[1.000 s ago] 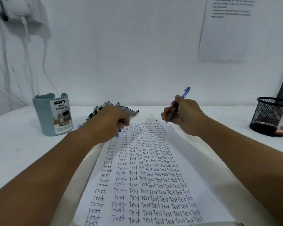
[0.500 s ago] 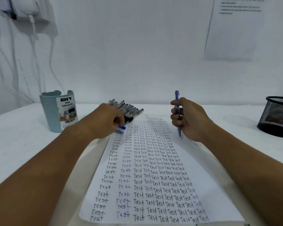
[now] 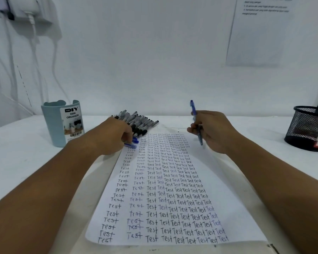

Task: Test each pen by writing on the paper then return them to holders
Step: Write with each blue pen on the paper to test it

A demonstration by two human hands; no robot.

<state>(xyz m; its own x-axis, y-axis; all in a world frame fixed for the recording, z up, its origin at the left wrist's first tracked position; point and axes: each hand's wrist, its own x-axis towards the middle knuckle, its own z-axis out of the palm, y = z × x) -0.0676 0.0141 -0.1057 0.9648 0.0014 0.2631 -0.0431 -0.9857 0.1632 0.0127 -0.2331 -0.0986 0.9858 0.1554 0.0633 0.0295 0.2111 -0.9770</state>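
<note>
At nine o'clock stands the pale blue desk organizer point(image 3: 62, 123), upright on the white table point(image 3: 17, 153) and apparently empty from this angle. Just right of it, toward eleven o'clock, the left hand point(image 3: 110, 138) rests at the near end of a row of black pens point(image 3: 138, 121), its fingers curled down over a couple of blue pens point(image 3: 133, 143) at the paper's top-left corner; whether they pinch one or merely touch them I cannot tell.

The paper point(image 3: 237, 208) fills the centre down to six o'clock, covered in columns of "Test" (only a strip along its right side is blank).

At one o'clock the right hand point(image 3: 213, 132) grips a blue pen point(image 3: 195, 121) nearly upright, tip down, lifted off the sheet. The mesh holder point(image 3: 307, 129) sits at three o'clock, well apart.

The step looks like bringing this pen down to write. Done well, that means aiming for the blank right strip, steadying the sheet with the left hand, and pressing lightly.
</note>
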